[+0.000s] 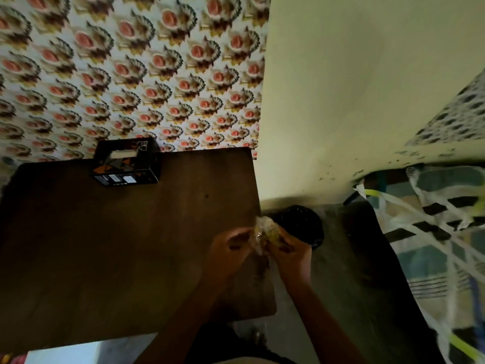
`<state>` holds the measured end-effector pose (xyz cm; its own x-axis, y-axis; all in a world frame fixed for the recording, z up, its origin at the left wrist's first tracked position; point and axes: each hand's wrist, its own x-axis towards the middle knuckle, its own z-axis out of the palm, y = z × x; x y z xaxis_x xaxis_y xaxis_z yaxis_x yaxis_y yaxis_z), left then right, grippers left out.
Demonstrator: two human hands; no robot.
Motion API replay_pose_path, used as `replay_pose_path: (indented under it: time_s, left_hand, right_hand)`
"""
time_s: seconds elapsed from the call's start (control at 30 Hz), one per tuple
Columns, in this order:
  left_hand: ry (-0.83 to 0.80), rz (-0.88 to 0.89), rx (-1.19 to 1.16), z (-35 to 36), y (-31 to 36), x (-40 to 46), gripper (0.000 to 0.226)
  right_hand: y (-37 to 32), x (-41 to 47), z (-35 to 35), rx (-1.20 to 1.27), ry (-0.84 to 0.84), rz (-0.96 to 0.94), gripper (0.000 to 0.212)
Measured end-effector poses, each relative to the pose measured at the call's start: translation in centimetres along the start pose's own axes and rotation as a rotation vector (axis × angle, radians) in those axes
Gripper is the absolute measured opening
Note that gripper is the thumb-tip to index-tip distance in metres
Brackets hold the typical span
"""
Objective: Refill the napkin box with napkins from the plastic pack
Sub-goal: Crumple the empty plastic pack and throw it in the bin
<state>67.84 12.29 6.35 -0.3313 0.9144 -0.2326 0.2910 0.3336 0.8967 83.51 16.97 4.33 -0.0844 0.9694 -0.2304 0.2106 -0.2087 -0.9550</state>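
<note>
A black napkin box (127, 162) with orange marks stands at the far edge of the dark wooden table (105, 245), white napkin showing in its top slot. At the table's right edge, a crumpled clear plastic pack (265, 230) is pinched between my left hand (228, 249) and my right hand (290, 252). Both hands close on the plastic from either side. What is inside the pack is too blurred to tell.
A black round bin (301, 223) sits on the floor just right of the table, behind my hands. A bed with checked cloth (441, 232) fills the right side. Patterned wallpaper (131, 74) backs the table, beside a pale wall (354, 88).
</note>
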Motion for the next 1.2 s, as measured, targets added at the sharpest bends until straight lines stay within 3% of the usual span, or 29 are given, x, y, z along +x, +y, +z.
replay_pose_path:
  time_s: [0.13, 0.37, 0.53, 0.6, 0.67, 0.77, 0.83, 0.9, 0.97, 1.1, 1.2]
  left_hand:
    - [-0.024, 0.016, -0.155, 1.9, 1.0, 2.9, 0.026]
    - [-0.005, -0.087, -0.268, 8.1, 1.8, 8.7, 0.018]
    - [-0.007, -0.208, -0.266, 16.2, 1.6, 13.2, 0.015]
    - [0.022, -0.290, -0.283, 19.9, 1.3, 15.5, 0.025]
    - [0.040, -0.391, -0.273, 23.3, 0.1, 18.3, 0.027]
    - [0.086, -0.508, -0.219, 27.7, -2.1, 21.9, 0.010]
    - [0.100, -0.610, -0.208, 30.7, -5.1, 24.4, 0.018]
    - [0.134, -0.681, -0.173, 33.5, -8.9, 26.8, 0.031]
    - [0.151, -0.749, -0.153, 36.4, -13.6, 28.8, 0.026]
    - [0.207, -0.864, -0.126, 40.7, -20.7, 31.8, 0.019]
    - [0.189, -0.934, -0.064, 43.5, -26.3, 33.2, 0.009]
  right_hand:
    - [-0.8, 2.7, -1.7, -0.013, 0.067, 0.024, 0.033]
    - [0.5, 8.2, -6.2, 0.087, 0.227, 0.104, 0.026]
    - [3.9, 14.9, -10.7, 0.054, 0.219, 0.230, 0.025]
    - [6.1, 18.6, -12.7, 0.047, 0.176, 0.276, 0.020]
    - [8.6, 22.7, -14.3, 0.051, 0.144, 0.343, 0.023]
    - [12.6, 28.4, -16.2, 0.027, 0.049, 0.422, 0.024]
    - [16.3, 32.1, -16.8, -0.031, -0.008, 0.460, 0.022]
    - [20.2, 35.5, -16.8, -0.094, -0.077, 0.492, 0.035]
    - [24.8, 38.6, -16.7, -0.163, -0.137, 0.531, 0.042]
    - [34.3, 42.8, -16.2, -0.330, -0.211, 0.607, 0.025]
    - [42.6, 45.1, -15.8, -0.431, -0.273, 0.570, 0.045]
